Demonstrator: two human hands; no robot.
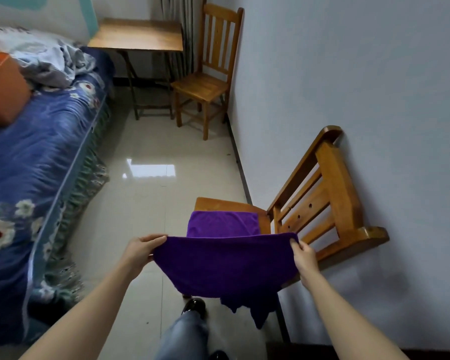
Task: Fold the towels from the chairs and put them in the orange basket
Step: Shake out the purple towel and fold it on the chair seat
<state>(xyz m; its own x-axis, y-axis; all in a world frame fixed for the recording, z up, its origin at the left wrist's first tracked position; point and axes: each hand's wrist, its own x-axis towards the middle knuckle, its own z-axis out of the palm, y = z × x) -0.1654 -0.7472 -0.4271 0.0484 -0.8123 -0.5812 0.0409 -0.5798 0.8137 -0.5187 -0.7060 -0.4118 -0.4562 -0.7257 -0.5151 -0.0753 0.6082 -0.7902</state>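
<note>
Both hands, left hand [140, 249] and right hand [303, 253], pinch the purple towel [226, 266]; its loose near edge sags and could skew the fold.

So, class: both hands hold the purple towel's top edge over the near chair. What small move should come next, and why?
Probably bring the left hand across to the right hand, folding the towel in half. It hangs unfolded, pinched at both top corners, its lower edge dangling, so it isn't ready for the orange basket on the bed.
</note>
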